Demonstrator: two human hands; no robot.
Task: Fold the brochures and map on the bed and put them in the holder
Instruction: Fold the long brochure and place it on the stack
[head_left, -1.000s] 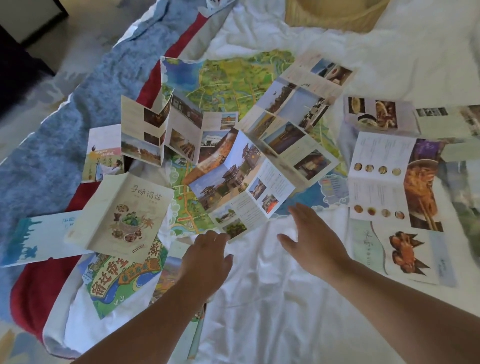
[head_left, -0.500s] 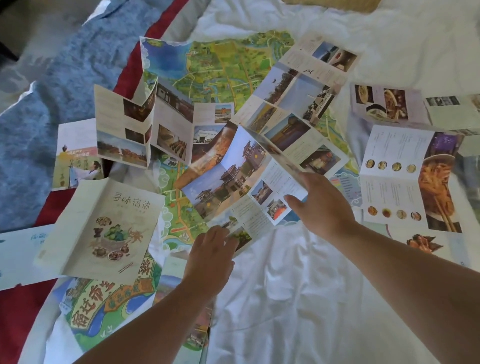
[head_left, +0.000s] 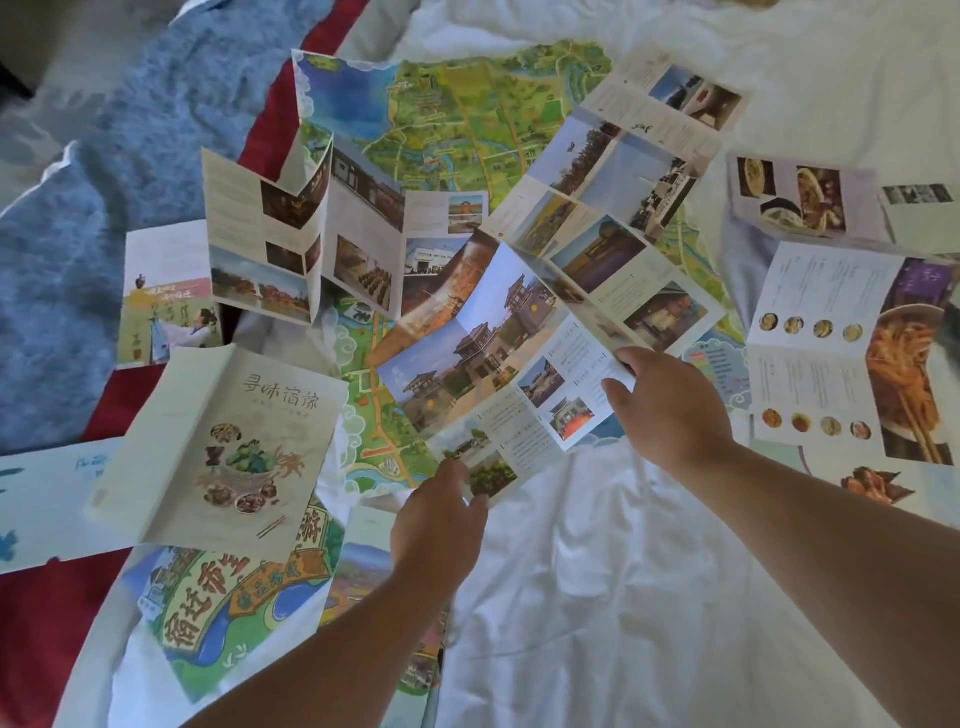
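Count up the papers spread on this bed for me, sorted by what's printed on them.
Map sheets: 2
Scenery-photo brochures: 4
Food brochures: 4
Other leaflets: 3
Total: 13, roughly; overlaps hide some edges, and both map sheets may be one map.

Glossy paper brochure (head_left: 498, 358); crumpled white cloth sheet (head_left: 587, 597); fuzzy blue blanket (head_left: 104, 171).

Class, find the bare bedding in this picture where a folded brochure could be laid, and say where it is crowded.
Bare white sheet lies between the left hand and right hand, below the building brochure they hold. More lies top right, beyond the dish-photo brochure. The centre, over the map, is crowded with overlapping brochures.
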